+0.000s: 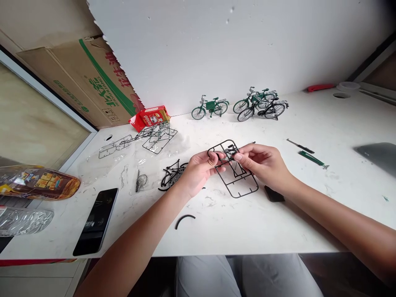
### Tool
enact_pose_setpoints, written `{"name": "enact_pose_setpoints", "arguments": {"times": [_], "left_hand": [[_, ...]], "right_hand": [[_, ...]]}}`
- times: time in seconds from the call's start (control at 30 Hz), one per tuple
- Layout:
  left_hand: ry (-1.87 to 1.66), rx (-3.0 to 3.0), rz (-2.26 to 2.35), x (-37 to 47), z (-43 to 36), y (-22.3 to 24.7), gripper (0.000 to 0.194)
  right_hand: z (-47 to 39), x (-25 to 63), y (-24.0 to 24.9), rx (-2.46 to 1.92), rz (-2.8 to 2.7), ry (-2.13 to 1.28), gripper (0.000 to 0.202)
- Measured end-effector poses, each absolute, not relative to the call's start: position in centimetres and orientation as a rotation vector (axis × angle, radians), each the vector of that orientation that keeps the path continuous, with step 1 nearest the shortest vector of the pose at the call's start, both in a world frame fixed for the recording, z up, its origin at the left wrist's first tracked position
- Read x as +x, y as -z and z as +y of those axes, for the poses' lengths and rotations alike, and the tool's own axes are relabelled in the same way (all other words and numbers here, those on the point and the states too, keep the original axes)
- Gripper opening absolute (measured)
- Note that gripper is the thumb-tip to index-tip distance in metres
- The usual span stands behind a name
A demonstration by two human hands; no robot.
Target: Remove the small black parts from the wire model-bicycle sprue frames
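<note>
I'm gripping a black plastic sprue [241, 177] with my 2 hands, holding it up over the near middle of the white table [216, 241]. My left hand [201, 167] has its thumb and fingers closed at the sprue's left edge, near the upper end. My right hand [267, 163] pinches it on the opposite side, thumb on top, right by some small parts clustered inside the frame; which of these parts my fingertips touch, I cannot tell. The lower end hangs free, tilted toward me.

Just beside my left hand lie black model bicycle parts [170, 177], partly hidden by my wrist. Nearer me is a curved black strip [185, 219], and to the left a smartphone [95, 222]. Farther left, 2 bottles lie on their sides: a brown-labelled bottle [40, 182] and a clear plastic bottle [26, 220].

By my right wrist sits a small black object [274, 194], partly covered. Past my right hand are a thin black tool [300, 145] and, close to it, some slim green pieces [312, 158].

Toward the back stand 3 model bicycles: a green bicycle [210, 106] on its own, then a second green bicycle [255, 99] behind a black bicycle [262, 111]. To their left, more sprues [160, 152] lie in a tangle before a red box [154, 116], with a cardboard carton [89, 82] behind.
</note>
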State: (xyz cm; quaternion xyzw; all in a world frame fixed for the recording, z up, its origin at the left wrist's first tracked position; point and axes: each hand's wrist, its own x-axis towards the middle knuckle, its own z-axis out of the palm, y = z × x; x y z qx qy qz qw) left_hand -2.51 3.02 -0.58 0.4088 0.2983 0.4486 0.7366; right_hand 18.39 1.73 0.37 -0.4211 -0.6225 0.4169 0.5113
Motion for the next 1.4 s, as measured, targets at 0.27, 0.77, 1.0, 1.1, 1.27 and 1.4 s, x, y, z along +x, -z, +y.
{"name": "enact_pose_setpoints", "arguments": {"times": [0.27, 0.77, 1.0, 1.1, 1.27, 1.4], "left_hand": [[-0.935, 0.926, 0.616, -2.4, 2.5, 0.0, 0.043], [-1.089, 0.873, 0.920, -1.5, 2.6, 0.6, 0.046], [-1.092, 0.887, 0.922, -1.3, 2.2, 0.0, 0.043], [-1.083, 0.886, 0.888, -1.5, 2.4, 0.2, 0.043], [-1.045, 0.920, 0.768, -2.2, 3.0, 0.3, 0.040], [-1.078, 0.929, 0.764, -3.6, 3.9, -0.8, 0.036]], "right_hand": [[2.5, 19.2, 0.2, -1.017, -1.558, -1.045, 0.037], [1.7, 18.6, 0.9, -1.118, -1.561, -0.678, 0.031], [1.6, 18.7, 0.8, -1.153, -1.567, -0.595, 0.029], [1.6, 18.7, 0.5, -1.161, -1.552, -0.603, 0.030], [1.8, 18.7, 0.1, -1.155, -1.486, -0.726, 0.034], [2.0, 18.8, 0.0, -1.128, -1.406, -0.860, 0.038]]}}
